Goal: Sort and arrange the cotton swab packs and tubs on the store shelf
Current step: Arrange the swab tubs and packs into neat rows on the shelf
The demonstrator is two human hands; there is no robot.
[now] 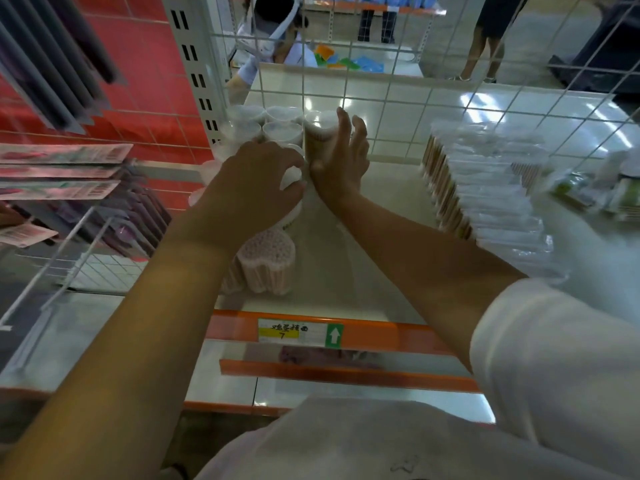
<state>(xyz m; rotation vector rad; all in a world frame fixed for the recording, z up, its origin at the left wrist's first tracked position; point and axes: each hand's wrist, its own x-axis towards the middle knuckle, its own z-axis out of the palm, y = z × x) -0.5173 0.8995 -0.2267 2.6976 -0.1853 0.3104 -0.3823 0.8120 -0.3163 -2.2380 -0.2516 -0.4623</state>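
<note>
Fingers of the right hand [341,157] stand straight and flat against the side of a tall tub [320,133] at the back of the shelf [346,244], seemingly to press it leftward into line with the cluster of round tubs [273,124] beside it. Curled over a white lid [291,176], the left hand [254,183] grips a tub nearer the front, probably steadying that row while the other is nudged. Just below it, at the shelf's front edge, sits a heart-shaped tub of pink swabs [268,263]. Well to the right, clear-wrapped swab packs [485,199] lie in a long, tight row, likely already sorted, leaving bare shelf between the groups.
</note>
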